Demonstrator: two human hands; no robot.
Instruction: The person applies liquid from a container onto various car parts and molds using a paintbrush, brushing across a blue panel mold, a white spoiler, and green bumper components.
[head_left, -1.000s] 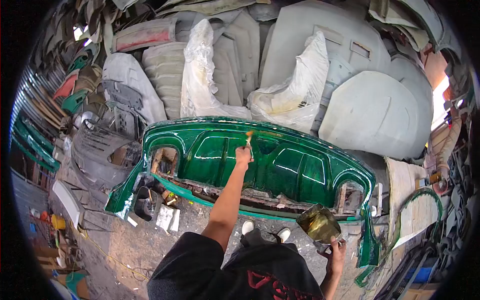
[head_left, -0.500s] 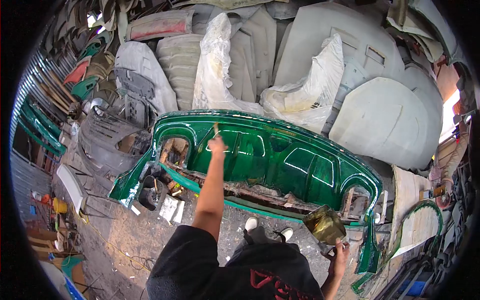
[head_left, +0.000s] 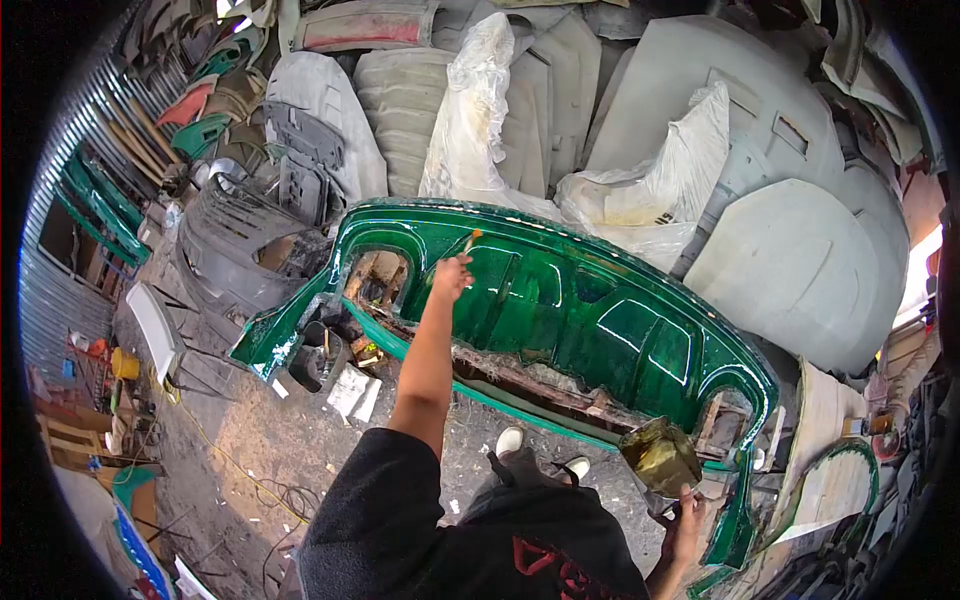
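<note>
My left hand (head_left: pixel 452 279) is closed around a paintbrush (head_left: pixel 470 243), its orange-tinted tip leaning right near the upper edge of a large glossy green moulded shell (head_left: pixel 560 330). Whether the bristles touch the surface I cannot tell. The shell is long and curved, with recessed panels and a rounded cutout near each end. At lower right, my right hand (head_left: pixel 685 525) grips a cut-open metal tin (head_left: pixel 661 457) from beneath. Yellowish liquid or a golden inner wall shows inside it. The tin is held just over the shell's front right part.
Grey moulded panels (head_left: pixel 800 270) and plastic-wrapped pieces (head_left: pixel 640 205) lean behind the shell. A dark bucket (head_left: pixel 318 355) and white sheets (head_left: pixel 353 393) lie at its left. A yellow cord (head_left: pixel 225 455) crosses the floor, and a white chair (head_left: pixel 156 325) stands farther left.
The whole view has shifted, moving the scene rightward and slightly up. The brush now tilts to the right, its tip slightly farther along the shell. The tin remains in my right hand.
</note>
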